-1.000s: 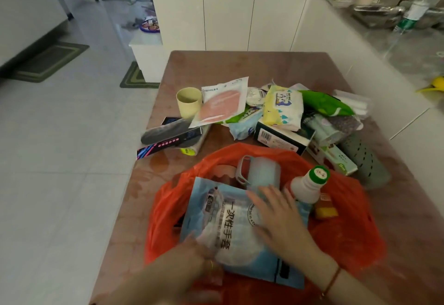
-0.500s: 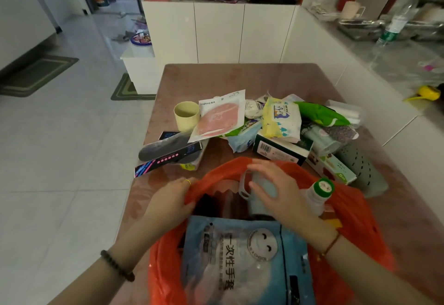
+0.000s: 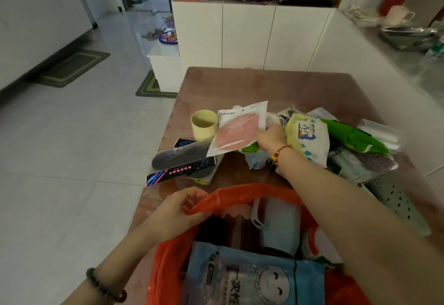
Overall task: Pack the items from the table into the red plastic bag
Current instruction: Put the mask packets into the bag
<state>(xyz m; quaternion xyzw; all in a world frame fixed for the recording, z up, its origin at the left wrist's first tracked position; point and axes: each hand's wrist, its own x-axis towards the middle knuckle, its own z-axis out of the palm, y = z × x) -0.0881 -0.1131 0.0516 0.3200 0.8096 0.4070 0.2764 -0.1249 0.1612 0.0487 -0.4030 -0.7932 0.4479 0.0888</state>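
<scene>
The red plastic bag (image 3: 242,194) stands open at the near edge of the brown table (image 3: 264,86). Inside it I see a blue glove packet (image 3: 252,278) and a pale blue cup with a handle (image 3: 278,223). My left hand (image 3: 177,211) pinches the bag's far-left rim and holds it up. My right hand (image 3: 271,136) reaches over the bag to the pile and grips the right edge of a clear packet with a pink pad (image 3: 237,128). A yellow wipes pack (image 3: 308,136) lies just right of that hand.
A pale yellow cup (image 3: 204,124) stands left of the pink packet. A dark boxed item with pink dots (image 3: 182,165) lies at the table's left edge. Green packets (image 3: 353,136) and a perforated green mat (image 3: 394,199) crowd the right. White cabinets (image 3: 249,33) stand behind.
My right hand left the bag and reached forward to the pink packet, taking hold of it. My left hand stays on the bag's rim. The view has tilted up slightly.
</scene>
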